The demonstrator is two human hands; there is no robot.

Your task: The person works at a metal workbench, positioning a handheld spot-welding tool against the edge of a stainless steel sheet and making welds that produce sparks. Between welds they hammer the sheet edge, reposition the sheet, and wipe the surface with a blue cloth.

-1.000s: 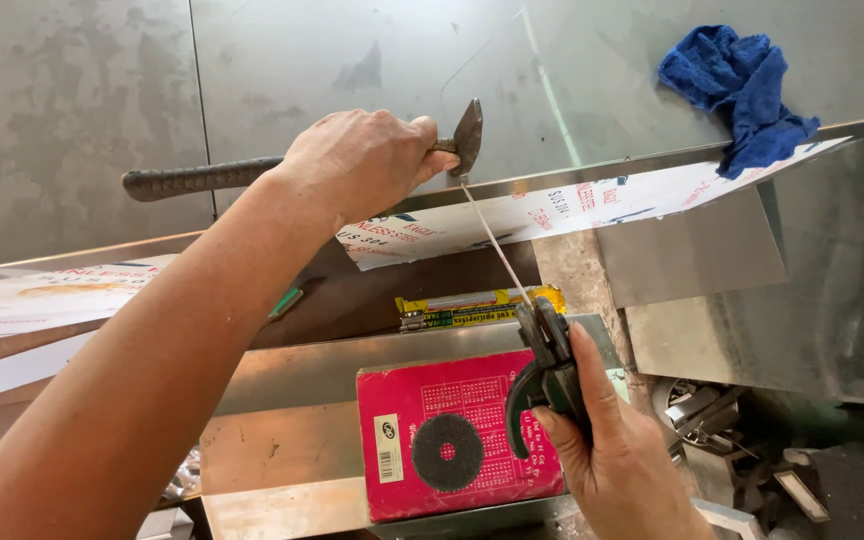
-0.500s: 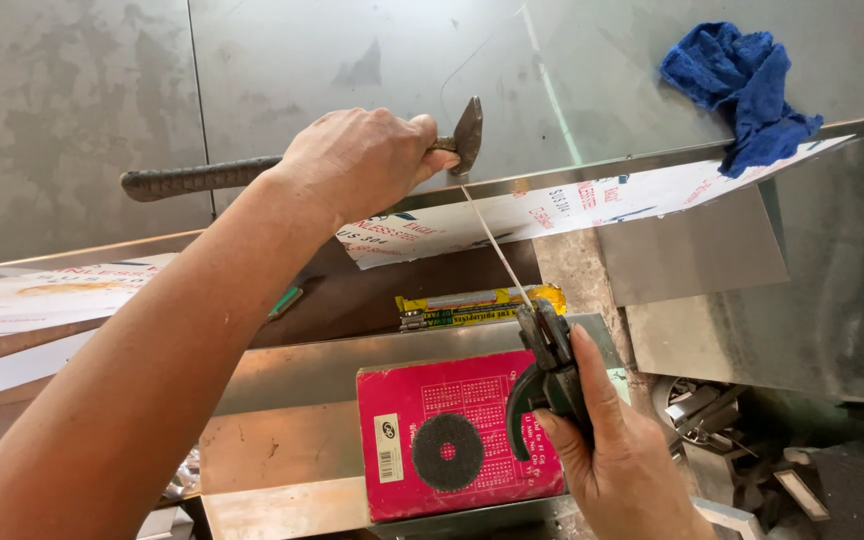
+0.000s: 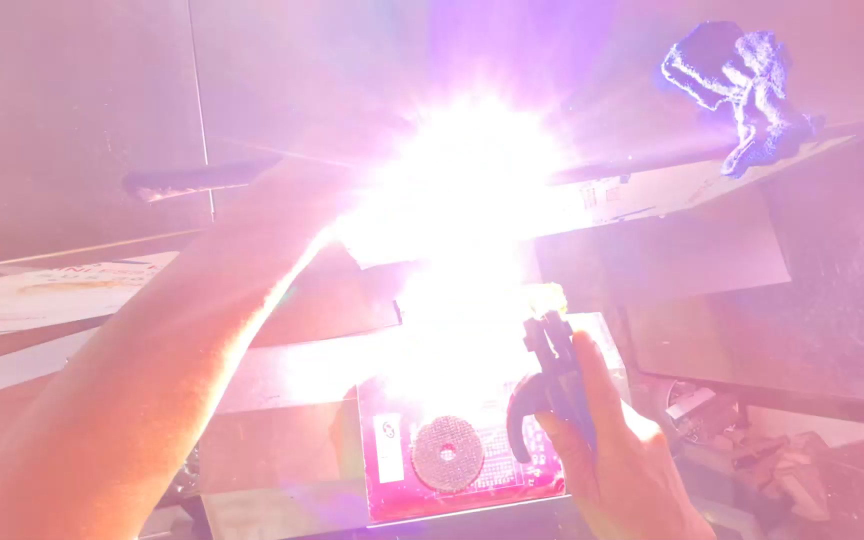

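At frame centre, a white-violet welding flare swallows the left hand; its grip cannot be told. Lower right, the right hand clamps a dark metal electrode holder. Bare forearm risks burns.

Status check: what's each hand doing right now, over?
Right hand grips dark clamp handle. Left hand lost in white glare. Blue rag lies off to the side.

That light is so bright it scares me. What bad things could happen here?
The white flash burns right beside a bare arm, so sparks might burn skin. The right hand holding the black clamp has no glove either. A blue rag lies nearby and could perhaps catch a spark.
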